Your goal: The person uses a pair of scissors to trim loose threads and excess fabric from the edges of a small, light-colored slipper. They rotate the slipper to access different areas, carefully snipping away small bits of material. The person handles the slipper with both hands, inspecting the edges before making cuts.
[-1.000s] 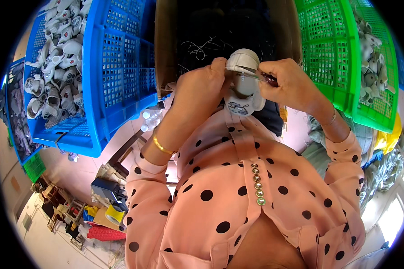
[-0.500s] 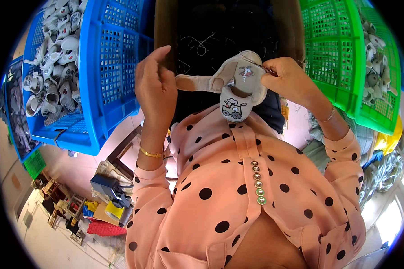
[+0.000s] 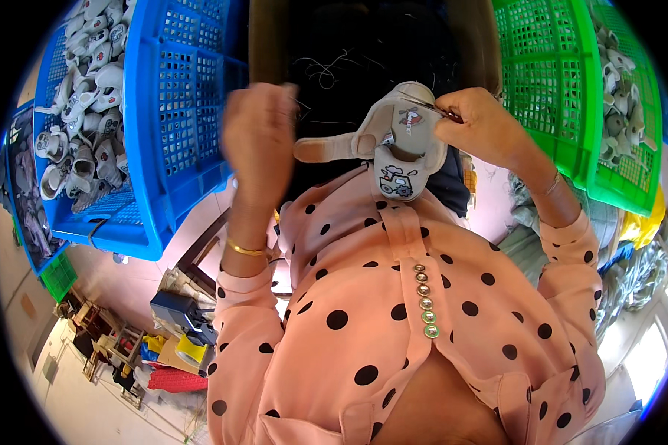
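Note:
My right hand (image 3: 481, 127) grips a small grey baby shoe (image 3: 397, 150) with a cartoon patch on its toe and an open strap sticking out to the left. A thin dark tool or thread end shows between those fingers at the shoe's rim. My left hand (image 3: 258, 139) is blurred, raised beside the shoe's strap and apart from it, fingers loosely curled with nothing seen in them. Both hands hover over a dark cloth-covered surface (image 3: 364, 52) strewn with loose threads.
A blue plastic crate (image 3: 174, 126) holding several grey baby shoes (image 3: 82, 126) stands at the left. A green crate (image 3: 564, 89) with more shoes is at the right. Boxes and clutter lie on the floor at the lower left.
My left hand let go of the shoe and drew away to the left. The shoe's strap swung open, and my right hand kept hold of the shoe.

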Motion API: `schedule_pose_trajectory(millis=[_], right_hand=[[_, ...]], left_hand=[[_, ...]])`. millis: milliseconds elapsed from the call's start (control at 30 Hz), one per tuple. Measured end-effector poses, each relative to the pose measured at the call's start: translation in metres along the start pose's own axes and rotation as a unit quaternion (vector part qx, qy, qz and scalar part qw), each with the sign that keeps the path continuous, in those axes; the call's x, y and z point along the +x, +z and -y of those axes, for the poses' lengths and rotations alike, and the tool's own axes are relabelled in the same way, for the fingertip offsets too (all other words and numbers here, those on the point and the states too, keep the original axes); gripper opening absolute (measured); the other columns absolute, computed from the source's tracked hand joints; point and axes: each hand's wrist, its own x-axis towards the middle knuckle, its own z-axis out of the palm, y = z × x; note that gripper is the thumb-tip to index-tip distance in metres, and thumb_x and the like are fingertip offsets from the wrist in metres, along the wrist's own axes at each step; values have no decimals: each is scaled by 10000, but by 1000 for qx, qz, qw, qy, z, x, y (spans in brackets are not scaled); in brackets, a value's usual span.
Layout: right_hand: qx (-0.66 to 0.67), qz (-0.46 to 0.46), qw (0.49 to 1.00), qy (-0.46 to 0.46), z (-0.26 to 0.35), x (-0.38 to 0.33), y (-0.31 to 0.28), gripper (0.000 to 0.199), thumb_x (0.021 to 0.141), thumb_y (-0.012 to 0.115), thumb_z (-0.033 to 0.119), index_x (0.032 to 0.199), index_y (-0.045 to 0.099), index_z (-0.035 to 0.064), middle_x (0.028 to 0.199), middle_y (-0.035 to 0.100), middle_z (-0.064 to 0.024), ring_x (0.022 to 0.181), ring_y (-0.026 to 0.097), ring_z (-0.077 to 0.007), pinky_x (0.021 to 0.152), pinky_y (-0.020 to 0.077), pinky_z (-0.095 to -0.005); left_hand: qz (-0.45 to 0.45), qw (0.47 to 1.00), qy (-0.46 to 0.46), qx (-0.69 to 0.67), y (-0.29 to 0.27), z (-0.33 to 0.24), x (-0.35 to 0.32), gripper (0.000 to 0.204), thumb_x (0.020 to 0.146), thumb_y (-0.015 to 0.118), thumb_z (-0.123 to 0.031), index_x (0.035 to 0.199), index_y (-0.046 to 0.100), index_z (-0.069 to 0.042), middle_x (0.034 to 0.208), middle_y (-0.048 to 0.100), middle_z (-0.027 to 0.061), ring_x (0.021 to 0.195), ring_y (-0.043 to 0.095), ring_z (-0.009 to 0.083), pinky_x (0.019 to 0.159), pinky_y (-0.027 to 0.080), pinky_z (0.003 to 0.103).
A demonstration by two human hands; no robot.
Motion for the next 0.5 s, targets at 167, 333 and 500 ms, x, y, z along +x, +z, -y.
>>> schedule_pose_trajectory(millis=[167, 333, 500], right_hand=[[-47, 38, 994, -94, 1, 3, -6, 233, 756, 577, 169, 704, 505, -47, 553, 386, -143, 501, 339, -174, 510, 384, -321], [-76, 44, 981, -175, 20, 5, -13, 190, 762, 605, 157, 744, 529, -17, 585, 424, -137, 517, 369, -177, 534, 403, -317], [-19, -157, 974, -164, 3, 5, -7, 314, 807, 725, 298, 897, 585, 32, 631, 540, -88, 533, 470, -173, 552, 430, -291]], left_hand=[[-49, 988, 105, 98, -19, -2, 19, 448, 825, 753, -315, 1154, 618, -43, 1152, 638, 169, 1061, 600, 309, 901, 480, 370], [243, 929, -18, -280, 2, -52, 15, 558, 839, 728, -172, 1339, 509, -56, 1111, 673, 152, 953, 687, 259, 812, 540, 324], [161, 932, -64, -318, 17, -51, 23, 536, 879, 617, -61, 1367, 410, 17, 952, 713, 190, 838, 718, 324, 769, 559, 351]])
